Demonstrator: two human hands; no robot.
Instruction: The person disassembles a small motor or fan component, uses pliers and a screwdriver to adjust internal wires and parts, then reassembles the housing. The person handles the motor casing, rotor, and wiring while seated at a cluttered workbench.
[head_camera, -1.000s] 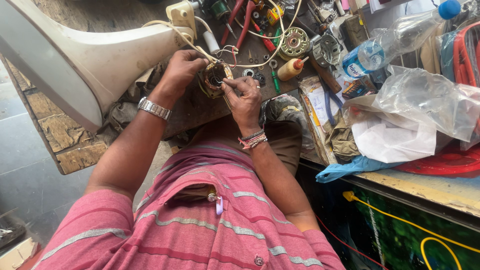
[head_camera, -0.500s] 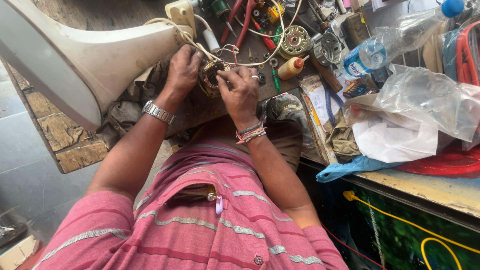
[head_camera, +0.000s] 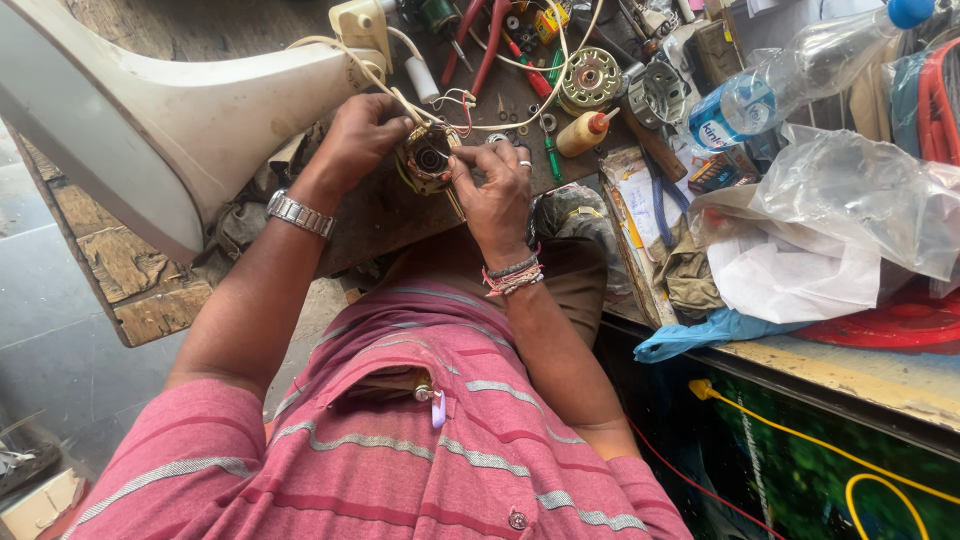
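A cream fan base (head_camera: 150, 110) is lying at the far left of the cluttered workbench (head_camera: 390, 215). Just beside it, the left hand (head_camera: 362, 135) is curling around a small wound motor coil (head_camera: 428, 158), gripping its left side above the bench. The right hand (head_camera: 495, 190) is pinching the coil's right edge with thumb and fingertips. Farther right, a small yellow bottle (head_camera: 583, 133), a clear water bottle (head_camera: 790, 75) and crumpled plastic bags (head_camera: 850, 210) are resting.

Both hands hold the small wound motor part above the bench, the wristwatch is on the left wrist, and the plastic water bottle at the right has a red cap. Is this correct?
Not fully. In the head view the plastic water bottle has a blue cap, not red. The rest stands: left hand and right hand hold the small wound motor part, and the wristwatch is on the left wrist.
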